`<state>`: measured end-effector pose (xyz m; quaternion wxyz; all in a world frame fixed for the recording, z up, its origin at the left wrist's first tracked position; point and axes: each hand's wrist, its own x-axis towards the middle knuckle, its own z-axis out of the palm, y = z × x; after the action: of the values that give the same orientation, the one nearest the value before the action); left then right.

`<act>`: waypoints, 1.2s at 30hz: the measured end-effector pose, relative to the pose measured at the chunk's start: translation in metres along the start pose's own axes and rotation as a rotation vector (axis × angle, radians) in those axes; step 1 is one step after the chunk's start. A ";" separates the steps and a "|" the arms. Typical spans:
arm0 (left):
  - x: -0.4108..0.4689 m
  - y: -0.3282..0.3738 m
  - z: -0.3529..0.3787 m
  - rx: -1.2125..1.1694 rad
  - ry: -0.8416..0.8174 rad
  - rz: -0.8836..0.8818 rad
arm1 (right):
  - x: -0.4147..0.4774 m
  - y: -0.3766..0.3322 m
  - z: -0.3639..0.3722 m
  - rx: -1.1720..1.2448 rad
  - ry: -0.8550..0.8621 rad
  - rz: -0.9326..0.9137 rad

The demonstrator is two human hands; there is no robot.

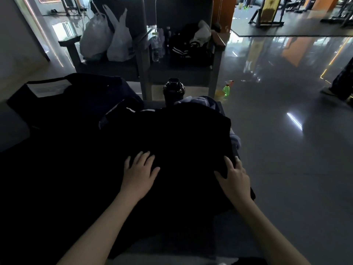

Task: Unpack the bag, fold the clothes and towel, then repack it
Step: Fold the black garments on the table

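A black garment (183, 134) lies spread over the grey seat in front of me. My left hand (138, 174) rests flat on it with fingers straight. My right hand (234, 177) lies on the garment's right edge, fingers spread along the fold. A dark bag (63, 100) with a white label sits at the left. Behind the garment a pale blue towel or cloth (202, 101) shows, and a piece with white stripes (131, 110) lies beside the bag.
A black shaker bottle (173, 91) stands at the far edge of the seat. Two chairs opposite hold white plastic bags (107, 39) and a dark bag with clothes (191, 46). A green spray bottle (227, 89) stands on the shiny floor at right.
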<state>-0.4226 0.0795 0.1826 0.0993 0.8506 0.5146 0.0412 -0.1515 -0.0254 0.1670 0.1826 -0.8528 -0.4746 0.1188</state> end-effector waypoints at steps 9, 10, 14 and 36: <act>-0.067 0.047 0.017 -0.095 -0.146 0.040 | -0.051 0.004 -0.016 0.030 -0.035 0.244; -0.075 0.051 0.021 -0.075 -0.180 0.069 | -0.057 0.006 -0.018 0.035 -0.047 0.257; -0.100 0.045 0.028 0.034 -0.264 0.029 | -0.074 0.012 -0.021 0.061 -0.116 0.272; -0.123 -0.040 -0.012 -0.203 -0.250 -0.529 | -0.116 0.035 -0.022 -0.193 -0.019 0.156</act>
<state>-0.5170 -0.0096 0.1903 0.2535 0.6713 0.6953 -0.0401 -0.1764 -0.1454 0.1758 0.0850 -0.8996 -0.4179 0.0945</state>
